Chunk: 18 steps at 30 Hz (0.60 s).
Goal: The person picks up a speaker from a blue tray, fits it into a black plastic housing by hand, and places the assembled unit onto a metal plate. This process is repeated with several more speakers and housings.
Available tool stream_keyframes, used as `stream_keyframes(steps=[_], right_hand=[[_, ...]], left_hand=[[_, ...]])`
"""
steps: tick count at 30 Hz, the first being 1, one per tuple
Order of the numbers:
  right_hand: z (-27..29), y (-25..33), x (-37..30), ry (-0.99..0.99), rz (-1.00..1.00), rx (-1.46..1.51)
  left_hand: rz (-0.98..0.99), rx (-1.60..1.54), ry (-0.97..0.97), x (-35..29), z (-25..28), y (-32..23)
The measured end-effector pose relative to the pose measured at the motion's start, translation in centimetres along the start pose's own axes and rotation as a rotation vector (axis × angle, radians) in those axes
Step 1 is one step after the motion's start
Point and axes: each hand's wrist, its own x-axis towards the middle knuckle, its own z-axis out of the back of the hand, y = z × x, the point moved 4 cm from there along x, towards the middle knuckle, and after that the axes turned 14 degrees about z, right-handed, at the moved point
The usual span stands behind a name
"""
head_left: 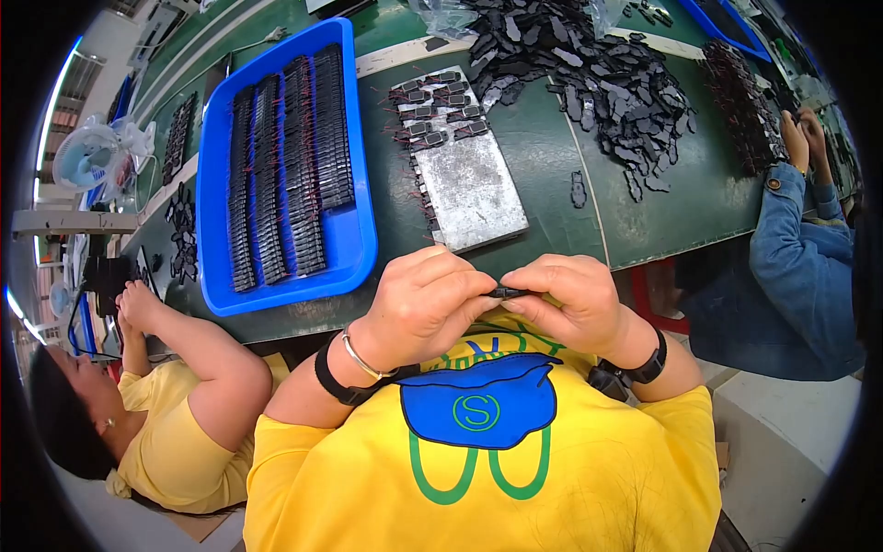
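Just in front of my chest, a small black plastic part [506, 293] is pinched between my two hands. My left hand [423, 299] grips one end with thumb and fingers, and my right hand [572, 299] closes on the other end. Fingers cover most of the part. Beyond my hands lies a worn silvery metal block [474, 189]. Several small black modules with red wires [428, 115] rest on its far end, and more wires show along its left side.
A blue tray [208, 202] at left holds long rows of black modules. A heap of flat black pieces [635, 106] spreads at far right, with one loose piece [578, 189] nearer. Co-workers sit on both sides, one in a denim sleeve [791, 221].
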Motion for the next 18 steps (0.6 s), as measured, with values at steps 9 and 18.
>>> stream_keyframes(steps=[9,18], right_hand=[[-0.3,-0.3,-0.4,0.0,0.052,0.021],[-0.6,-0.9,-1.1,0.0,-0.048,0.044]], left_hand=[[0.0,-0.011,-0.017,-0.3,-0.1,-0.1],[0.247,-0.107,0.071,-0.6,-0.4,0.5]])
